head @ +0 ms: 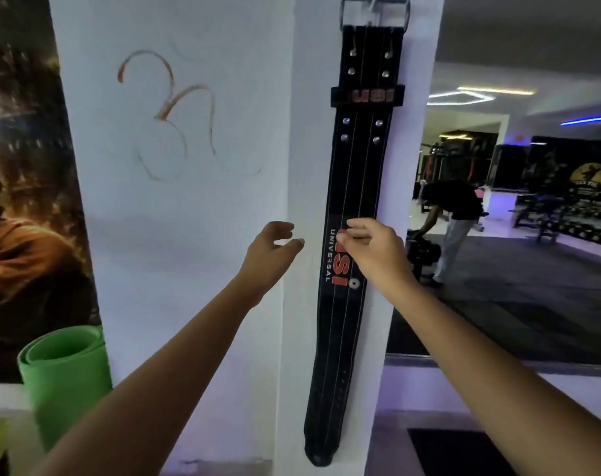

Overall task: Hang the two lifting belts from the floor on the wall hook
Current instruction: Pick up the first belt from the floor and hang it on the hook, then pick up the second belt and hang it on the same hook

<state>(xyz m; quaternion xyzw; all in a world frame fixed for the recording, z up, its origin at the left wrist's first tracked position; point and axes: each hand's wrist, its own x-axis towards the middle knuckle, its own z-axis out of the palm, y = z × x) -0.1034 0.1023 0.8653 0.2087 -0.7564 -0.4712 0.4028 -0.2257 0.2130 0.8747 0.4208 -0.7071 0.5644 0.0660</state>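
A long black lifting belt (355, 173) with red lettering hangs straight down the white pillar. Its metal buckle (374, 10) sits on the wall hook at the top edge of the view; the hook itself is mostly hidden. My right hand (371, 247) rests against the belt's middle, fingertips touching its printed face, without a grip around it. My left hand (271, 257) hovers just left of the belt in front of the pillar, fingers curled apart and holding nothing. A second belt is not visible.
A rolled green mat (63, 372) stands at the lower left beside a dark poster (24, 166). To the right a mirror or opening shows the gym, with a person (455, 214) bending over, weight racks and a dark floor mat (460, 451).
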